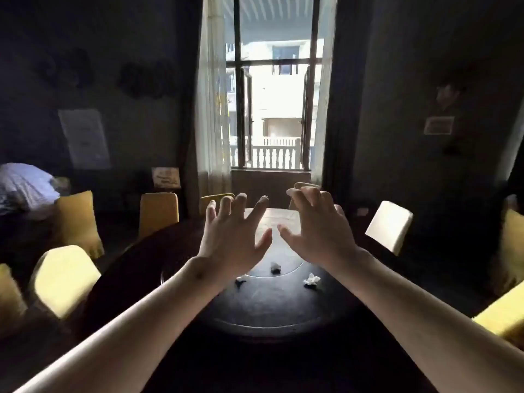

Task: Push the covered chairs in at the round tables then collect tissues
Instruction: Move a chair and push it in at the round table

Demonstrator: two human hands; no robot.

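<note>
**Both hands raised above the round worktop, tissues lying below**

The left hand (232, 234) and the right hand (319, 225) are held out side by side above the dark round worktop (141, 268), fingers (241, 204) spread and lightly bent, nothing gripped. Three crumpled tissues are seen on the worktop beneath the wrists: a white tissue (311, 279) under the right wrist, a shadowed tissue (275, 268) between the hands, and a dark tissue (240, 281) by the left wrist. Yellow covered chairs (63, 279) are ranged around the worktop. A bright window (273, 109) is seen beyond.
</note>
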